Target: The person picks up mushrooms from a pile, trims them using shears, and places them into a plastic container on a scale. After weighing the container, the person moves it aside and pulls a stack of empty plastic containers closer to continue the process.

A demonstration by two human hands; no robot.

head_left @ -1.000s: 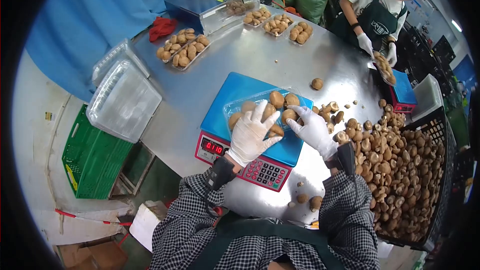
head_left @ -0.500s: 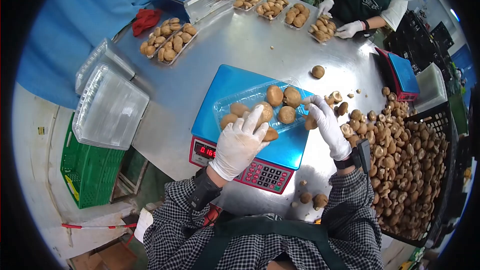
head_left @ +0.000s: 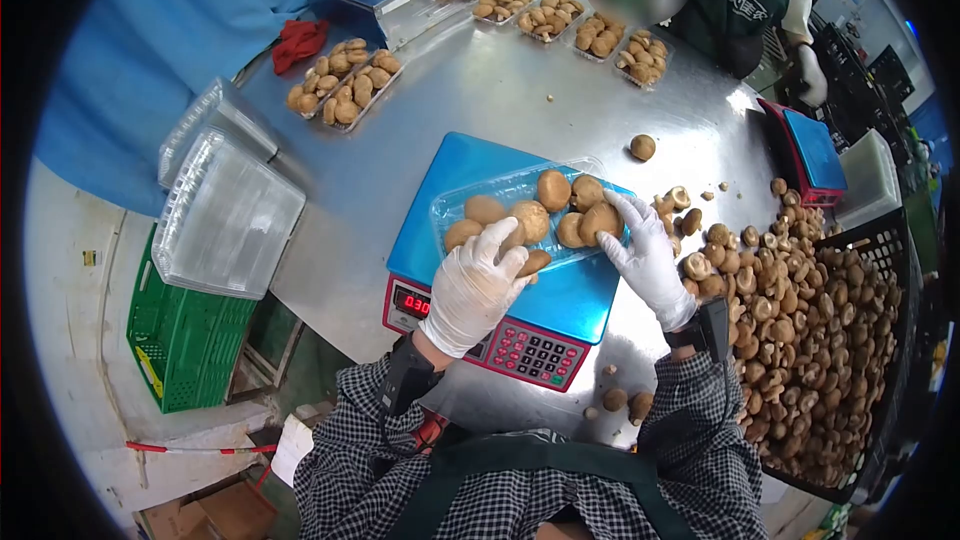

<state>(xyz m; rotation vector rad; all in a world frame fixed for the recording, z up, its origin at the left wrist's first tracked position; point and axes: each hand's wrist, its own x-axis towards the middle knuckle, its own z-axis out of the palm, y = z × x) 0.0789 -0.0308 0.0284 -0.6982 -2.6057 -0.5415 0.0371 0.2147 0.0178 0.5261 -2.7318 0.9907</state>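
Note:
A blue-topped scale (head_left: 420,230) with a red-lit display stands in front of me. On it lies a clear plastic tray (head_left: 450,195) with several brown shiitake mushrooms (head_left: 552,190) inside. My gloved left hand (head_left: 468,290) is at the tray's near left side, fingers curled round a mushroom (head_left: 535,262) by its thumb. My gloved right hand (head_left: 648,258) pinches another mushroom (head_left: 601,223) at the tray's right end, between thumb and fingers. The undersides of both held mushrooms are mostly hidden.
A black crate (head_left: 885,250) heaped with mushrooms stands at right, some spilling onto the metal table (head_left: 340,170). Filled trays (head_left: 362,90) line the far side. Stacked empty trays (head_left: 235,215) are left, above a green crate (head_left: 190,340). A co-worker (head_left: 740,10) stands opposite by a second scale (head_left: 812,145).
My right hand has brought its mushroom left over the tray's right end. The display has gone from about 0.16 to 0.30. The co-worker's hands have left the far tray.

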